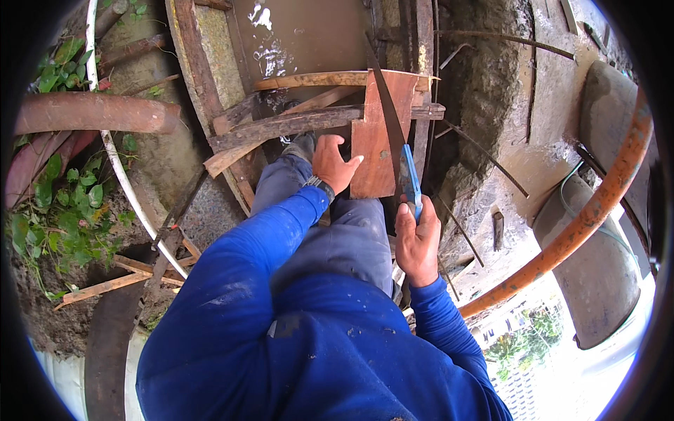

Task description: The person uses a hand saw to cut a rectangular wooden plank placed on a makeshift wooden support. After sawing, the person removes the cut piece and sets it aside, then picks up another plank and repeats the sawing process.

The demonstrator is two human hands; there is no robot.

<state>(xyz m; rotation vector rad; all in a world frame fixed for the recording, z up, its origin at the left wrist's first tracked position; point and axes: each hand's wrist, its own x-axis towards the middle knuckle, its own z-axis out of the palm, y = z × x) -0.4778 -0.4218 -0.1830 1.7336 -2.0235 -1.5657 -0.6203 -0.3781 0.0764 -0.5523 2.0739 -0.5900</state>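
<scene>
Resting on crossed timbers over the pit, the reddish board [374, 140] is steadied by the left hand [333, 163], pressed flat against its edge. It looks stiff and light, best held near the cut. The saw [393, 130] is clamped at its blue handle by the right hand [418, 242]. Muddy water [302, 35] fills the round pit.

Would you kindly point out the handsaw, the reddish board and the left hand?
handsaw [411, 184]: head view, on its blue handle.
reddish board [372, 151]: head view, on its flat face.
left hand [333, 165]: head view, on its back.
</scene>
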